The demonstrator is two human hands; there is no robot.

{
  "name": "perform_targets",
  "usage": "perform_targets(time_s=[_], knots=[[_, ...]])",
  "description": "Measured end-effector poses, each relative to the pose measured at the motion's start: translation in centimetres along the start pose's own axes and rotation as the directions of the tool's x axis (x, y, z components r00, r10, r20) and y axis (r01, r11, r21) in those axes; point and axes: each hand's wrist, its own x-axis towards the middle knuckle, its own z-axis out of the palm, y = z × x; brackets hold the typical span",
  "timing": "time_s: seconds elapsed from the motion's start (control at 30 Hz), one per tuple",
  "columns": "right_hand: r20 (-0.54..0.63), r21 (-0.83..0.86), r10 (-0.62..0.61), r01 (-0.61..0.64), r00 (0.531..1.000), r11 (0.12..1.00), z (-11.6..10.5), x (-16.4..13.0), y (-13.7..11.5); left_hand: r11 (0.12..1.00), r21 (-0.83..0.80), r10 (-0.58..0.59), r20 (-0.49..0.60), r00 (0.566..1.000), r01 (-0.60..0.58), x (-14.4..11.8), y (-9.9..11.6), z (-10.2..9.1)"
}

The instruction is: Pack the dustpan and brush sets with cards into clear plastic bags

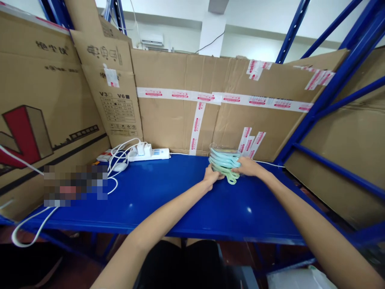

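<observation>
Head camera looks down on both arms reaching across a glossy blue metal shelf [168, 200]. Left hand [212, 176] and right hand [248, 167] clasp opposite sides of a small stack of pale green and mint plastic-wrapped items [225, 162], which rests on the shelf at its back edge, just before a taped brown cardboard wall [180, 116]. Further left lies a white power strip [148, 153] with plugged chargers and loose white cables [120, 160]. A leaning cardboard box [116, 88] reads "V3" and "V6"; other print is too small to read.
</observation>
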Motion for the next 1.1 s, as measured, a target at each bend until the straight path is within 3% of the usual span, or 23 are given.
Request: perform_targets(time_s=[0.07, 0.17, 0.27, 0.33, 0.43, 0.6, 0.67, 0.77, 0.87, 0.97, 1.1], knots=[[-0.034, -0.035, -0.041, 0.04, 0.999, 0.999, -0.8, 0.6, 0.7, 0.999, 0.045, -0.007, -0.03, 1.0, 0.008, -1.4, 0.6, -1.7], [-0.092, -0.055, -0.086, 0.081, 0.992, 0.995, -2.4, 1.0, 1.8, 0.995, 0.099, 0.01, -0.037, 0.999, -0.006, -4.2, 1.9, -5.8], [-0.161, -0.067, -0.204, 0.195, 0.966, 0.978, -3.9, -0.1, 2.6, 0.99, 0.133, 0.046, -0.04, 0.998, -0.04, -6.4, 3.9, -10.4], [-0.233, -0.021, -0.274, 0.277, 0.933, 0.961, -4.1, -1.4, 2.4, 0.982, 0.14, 0.133, -0.02, 0.991, -0.129, -6.9, 5.7, -13.2], [-0.342, 0.133, -0.34, 0.403, 0.876, 0.905, -2.5, -3.5, 0.2, 0.958, 0.121, 0.258, 0.018, 0.966, -0.259, -6.2, 8.5, -17.1], [-0.391, 0.338, -0.48, 0.608, 0.785, 0.719, 3.5, -4.2, -5.4, 0.924, 0.162, 0.342, 0.049, 0.938, -0.345, -4.5, 11.7, -22.1], [-0.377, 0.41, -0.482, 0.609, 0.791, 0.68, 5.3, -3.2, -6.8, 0.885, 0.214, 0.411, 0.056, 0.91, -0.413, -4.4, 12.2, -23.2], [-0.342, 0.491, -0.476, 0.586, 0.81, 0.644, 6.3, -1.3, -7.5, 0.81, 0.288, 0.493, 0.138, 0.859, -0.511, -4.7, 12.1, -23.9], [-0.352, 0.503, -0.481, 0.595, 0.803, 0.626, 6.2, 0.0, -6.9, 0.714, 0.397, 0.516, 0.257, 0.817, -0.576, -5.0, 11.2, -23.7], [-0.342, 0.54, -0.474, 0.582, 0.812, 0.608, 6.3, 0.4, -5.6, 0.636, 0.49, 0.521, 0.298, 0.8, -0.597, -5.6, 10.3, -23.2], [-0.301, 0.61, -0.444, 0.528, 0.844, 0.59, 7.2, -0.2, -4.2, 0.405, 0.589, 0.535, 0.468, 0.704, -0.699, -6.9, 10.0, -22.0]])
